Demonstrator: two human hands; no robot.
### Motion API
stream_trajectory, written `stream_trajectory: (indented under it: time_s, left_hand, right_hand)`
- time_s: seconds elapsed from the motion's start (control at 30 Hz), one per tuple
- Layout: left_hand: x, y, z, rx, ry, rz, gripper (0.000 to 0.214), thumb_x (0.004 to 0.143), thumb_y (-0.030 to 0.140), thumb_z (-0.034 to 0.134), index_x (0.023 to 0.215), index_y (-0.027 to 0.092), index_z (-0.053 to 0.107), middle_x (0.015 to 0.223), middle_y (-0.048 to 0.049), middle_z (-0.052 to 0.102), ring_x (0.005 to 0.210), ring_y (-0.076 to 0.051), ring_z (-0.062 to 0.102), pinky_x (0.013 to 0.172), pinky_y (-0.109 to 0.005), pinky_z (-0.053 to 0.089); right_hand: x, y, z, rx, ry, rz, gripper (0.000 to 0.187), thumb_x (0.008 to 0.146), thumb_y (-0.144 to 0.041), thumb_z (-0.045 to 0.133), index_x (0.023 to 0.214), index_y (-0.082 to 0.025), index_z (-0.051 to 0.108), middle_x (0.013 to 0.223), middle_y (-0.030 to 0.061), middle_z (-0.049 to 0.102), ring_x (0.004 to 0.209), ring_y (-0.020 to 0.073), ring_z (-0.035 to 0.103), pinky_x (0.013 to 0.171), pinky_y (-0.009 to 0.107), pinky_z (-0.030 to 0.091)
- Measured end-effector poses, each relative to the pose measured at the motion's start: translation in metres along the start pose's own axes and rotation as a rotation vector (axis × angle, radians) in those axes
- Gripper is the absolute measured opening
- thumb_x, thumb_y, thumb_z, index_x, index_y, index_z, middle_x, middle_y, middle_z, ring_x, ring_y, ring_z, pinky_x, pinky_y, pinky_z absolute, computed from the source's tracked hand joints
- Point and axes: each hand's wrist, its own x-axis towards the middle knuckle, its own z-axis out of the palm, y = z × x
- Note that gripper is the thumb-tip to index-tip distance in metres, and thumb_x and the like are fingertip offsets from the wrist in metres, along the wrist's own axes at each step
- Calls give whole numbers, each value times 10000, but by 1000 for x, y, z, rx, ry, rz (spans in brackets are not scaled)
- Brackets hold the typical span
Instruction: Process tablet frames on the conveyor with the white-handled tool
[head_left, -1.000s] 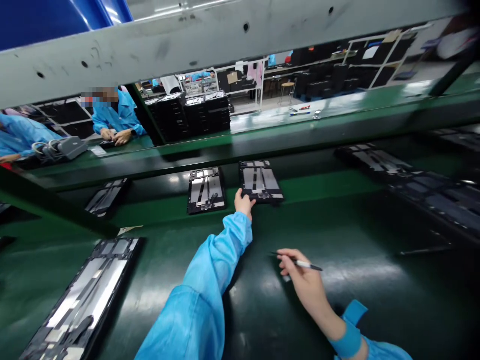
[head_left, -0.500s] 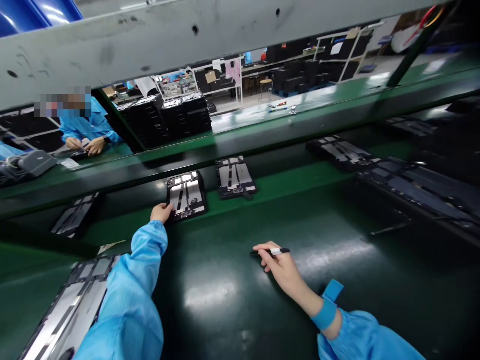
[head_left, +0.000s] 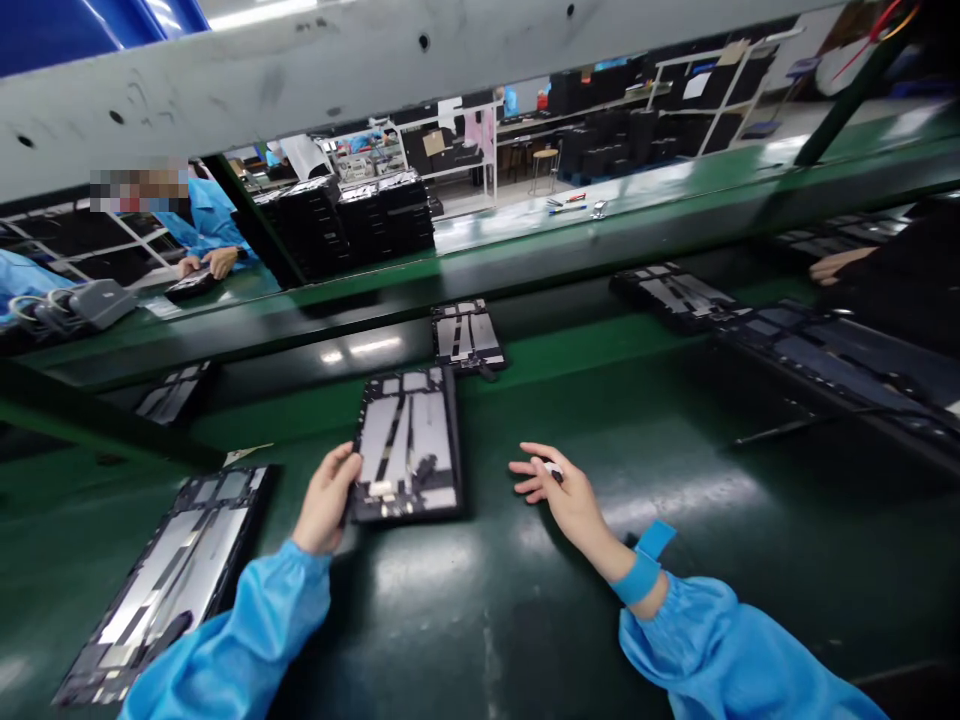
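Observation:
My left hand grips the left edge of an opened tablet, thumb on top. Slightly tilted, the tablet shows its silver inner face, dark flex strips and black frame. My right hand is to the right of it, fingers spread, with a black-and-white marker pen tucked in against the palm; most of the pen is hidden. A second opened tablet lies beside my left forearm. Farther back, another tablet rests on the green strip.
More tablets and a large dark panel lie on the right, near another person's hand. A green post slants in from the left. Across the raised ledge, a co-worker handles a device beside black stacks.
My left hand has drawn the tablet off the back strip toward me. My right hand's fingers have spread, and the pen has shifted into the palm. Another person's hand has appeared at right.

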Motion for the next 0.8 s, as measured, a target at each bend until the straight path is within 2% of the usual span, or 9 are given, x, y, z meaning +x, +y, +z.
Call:
stream_trajectory:
  time_s: [0.1,0.2,0.3,0.43,0.47,0.53,0.63,0.7,0.8]
  left_hand:
    - [-48,-20,16,51,-189,38,514,793,544,656,1136,169,574,924,-55,679,804,-212,679,726,-350,560]
    - [-62,-25,28,122,-340,102,498,809,494,626,1191,179,567,1109,-83,654,1006,-224,637,886,-367,519]
    - [-56,-19,16,308,-505,185,486,845,465,571,1241,183,570,1190,-93,610,1022,-221,607,879,-365,514]
    - [-60,-22,-14,481,-721,267,596,815,424,628,1360,228,486,1139,-70,593,860,-174,612,645,-265,534]
    - [-64,-25,-18,517,-742,312,651,804,397,648,1401,248,435,1152,-65,576,842,-162,607,610,-244,525]
    - [-77,-34,-16,560,-703,399,667,815,344,648,1426,262,392,1109,-49,560,790,-142,599,584,-231,517]
    - [-95,-43,3,571,-584,463,539,863,300,599,1372,227,439,986,-21,555,698,-120,591,610,-248,530]
    - [-103,-45,15,560,-523,481,506,872,294,598,1348,211,449,989,-22,560,678,-115,595,644,-265,543]
    - [-107,-39,19,584,-507,517,505,889,317,594,1360,210,445,998,-27,584,669,-114,601,652,-269,550]
  right_hand:
    - [0,5,0,-40,-6,-33,440,849,-501,590,1151,-182,578,1119,166,722,806,230,740,640,330,587]
    - [3,8,-7,-102,-17,-72,384,825,-432,618,1136,-209,575,1172,155,702,977,264,714,846,423,568]
    - [-1,3,-20,-137,-120,-66,424,817,-412,631,1182,-218,540,1267,164,648,1165,275,628,999,457,485]
    - [-30,-10,-34,-283,-376,-15,723,743,-349,749,1373,-254,408,1456,139,487,1328,276,481,1110,465,376]
    - [-39,-12,-36,-368,-416,-10,840,694,-312,800,1415,-266,371,1478,128,460,1364,286,431,1135,474,336]
    - [-53,-14,-39,-485,-423,6,926,671,-275,818,1457,-283,329,1487,118,450,1380,305,403,1134,489,330]
    - [-55,-12,-45,-529,-385,-6,812,744,-274,750,1449,-277,347,1461,114,483,1364,304,427,1111,486,364]
    - [-50,-13,-52,-538,-389,-37,722,784,-279,710,1426,-273,380,1436,111,513,1349,298,450,1095,481,386]
    - [-46,-19,-58,-609,-401,-75,674,814,-289,683,1421,-293,390,1414,92,539,1316,298,490,1054,480,437]
